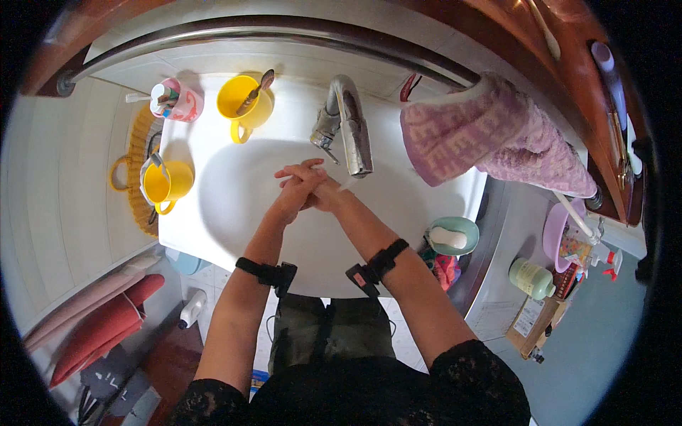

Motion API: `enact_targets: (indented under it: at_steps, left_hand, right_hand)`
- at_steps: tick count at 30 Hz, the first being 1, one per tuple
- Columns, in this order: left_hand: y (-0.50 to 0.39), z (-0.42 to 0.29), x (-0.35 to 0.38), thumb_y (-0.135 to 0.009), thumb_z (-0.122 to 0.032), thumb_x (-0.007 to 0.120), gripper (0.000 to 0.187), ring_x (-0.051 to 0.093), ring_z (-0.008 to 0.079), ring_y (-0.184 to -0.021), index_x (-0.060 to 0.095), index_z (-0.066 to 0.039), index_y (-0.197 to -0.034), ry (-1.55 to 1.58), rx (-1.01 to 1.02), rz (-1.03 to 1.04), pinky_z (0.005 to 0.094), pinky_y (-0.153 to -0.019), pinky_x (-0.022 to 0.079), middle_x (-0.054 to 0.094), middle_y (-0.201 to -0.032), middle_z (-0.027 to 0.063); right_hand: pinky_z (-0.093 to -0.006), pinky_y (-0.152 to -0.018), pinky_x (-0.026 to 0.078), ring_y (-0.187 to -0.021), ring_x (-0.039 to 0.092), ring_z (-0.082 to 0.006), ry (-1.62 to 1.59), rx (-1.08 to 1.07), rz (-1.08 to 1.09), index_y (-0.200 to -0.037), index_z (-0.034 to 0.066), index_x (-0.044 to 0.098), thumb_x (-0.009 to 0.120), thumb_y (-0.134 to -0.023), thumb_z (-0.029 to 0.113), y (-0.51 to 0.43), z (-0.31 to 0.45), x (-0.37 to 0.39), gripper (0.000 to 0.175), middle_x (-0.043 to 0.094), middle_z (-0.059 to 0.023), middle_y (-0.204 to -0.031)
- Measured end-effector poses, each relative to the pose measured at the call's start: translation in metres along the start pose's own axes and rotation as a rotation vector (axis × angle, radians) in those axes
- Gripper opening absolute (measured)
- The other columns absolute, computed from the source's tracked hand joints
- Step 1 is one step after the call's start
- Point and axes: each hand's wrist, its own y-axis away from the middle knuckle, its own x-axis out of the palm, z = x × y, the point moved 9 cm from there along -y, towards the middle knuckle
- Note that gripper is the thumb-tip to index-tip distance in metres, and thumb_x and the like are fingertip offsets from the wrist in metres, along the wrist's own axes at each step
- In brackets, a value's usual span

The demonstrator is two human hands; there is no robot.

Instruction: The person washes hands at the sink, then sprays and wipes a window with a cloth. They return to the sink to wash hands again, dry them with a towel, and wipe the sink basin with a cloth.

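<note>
Over the basin of a white washbasin (234,183), my left hand (295,198) and my right hand (325,193) press together and overlap. Their fingers cross, with several fingertips spread out toward the left. Neither hand holds an object, and the palms are hidden against each other. A chrome faucet (356,133) arches just beyond and to the right of the hands, its lever near the fingertips. A faint pale streak shows by my right wrist; whether it is water or foam is unclear. Each forearm wears a black strap with a small box.
Yellow mugs (261,114) (181,178) and a pink cup (189,101) holding toothbrushes stand left on the washbasin. A green soap dish (471,234) with white soap (447,237) sits at its right edge. Right of the faucet, a pink towel (453,133) hangs from a metal rail (266,34).
</note>
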Motion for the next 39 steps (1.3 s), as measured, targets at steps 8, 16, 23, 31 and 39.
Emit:
enact_targets:
  at_steps: [8, 16, 23, 31, 39]
  left_hand:
    - [0.010, -0.033, 0.013, -0.094, -0.040, 0.058, 0.047, 0.065, 0.0189, -0.096, 0.052, -0.012, -0.131, 0.316, 0.108, -0.120, 0.0354, -0.078, 0.058, 0.059, -0.118, 0.0070]
    - [-0.051, 0.032, 0.036, -0.095, -0.047, 0.056, 0.039, 0.066, 0.0242, -0.098, 0.064, -0.013, -0.112, -0.310, -0.038, -0.149, 0.0383, -0.078, 0.057, 0.066, -0.103, 0.0063]
    - [-0.108, 0.038, 0.067, -0.099, -0.035, 0.053, 0.029, 0.064, 0.0243, -0.098, 0.063, -0.010, -0.110, -1.194, 0.490, -0.285, 0.0349, -0.082, 0.053, 0.066, -0.104, 0.0037]
    - [-0.029, 0.014, 0.072, -0.103, -0.033, 0.042, 0.048, 0.049, 0.0306, -0.128, 0.047, 0.003, -0.135, 0.728, 0.349, -0.195, 0.0482, -0.110, 0.039, 0.053, -0.134, 0.0197]
    - [-0.051, 0.068, 0.057, -0.101, -0.029, 0.041, 0.051, 0.051, 0.0415, -0.124, 0.043, 0.004, -0.140, 1.515, 0.337, -0.211, 0.0446, -0.103, 0.047, 0.052, -0.134, 0.0251]
  right_hand:
    - [-0.0471, -0.093, 0.052, -0.107, 0.060, -0.0266, 0.204, 0.047, -0.162, -0.126, 0.0124, 0.059, 0.059, -0.091, 0.060, -0.022, 0.006, -0.030, 0.059, 0.058, -0.0117, -0.121]
    - [-0.0450, -0.097, 0.049, -0.114, 0.057, -0.0267, -0.619, -0.307, -0.458, -0.138, 0.0128, 0.048, 0.051, -0.098, 0.053, 0.018, -0.025, -0.078, 0.057, 0.054, -0.0098, -0.129]
    - [-0.0503, -0.103, 0.048, -0.110, 0.060, -0.0293, -0.848, -0.421, -0.508, -0.136, 0.0092, 0.049, 0.047, -0.100, 0.059, 0.087, -0.035, -0.057, 0.062, 0.058, -0.0138, -0.125]
    - [-0.0518, -0.107, 0.043, -0.110, 0.061, -0.0287, -1.120, -0.353, -0.096, -0.138, 0.0084, 0.047, 0.046, -0.095, 0.068, 0.086, -0.016, 0.002, 0.074, 0.058, -0.0139, -0.124]
    - [-0.0395, -0.089, 0.048, -0.083, 0.063, -0.0210, -1.271, -0.256, 0.267, -0.127, 0.0015, 0.053, 0.050, -0.089, 0.072, 0.073, -0.025, 0.024, 0.080, 0.064, -0.0068, -0.089]
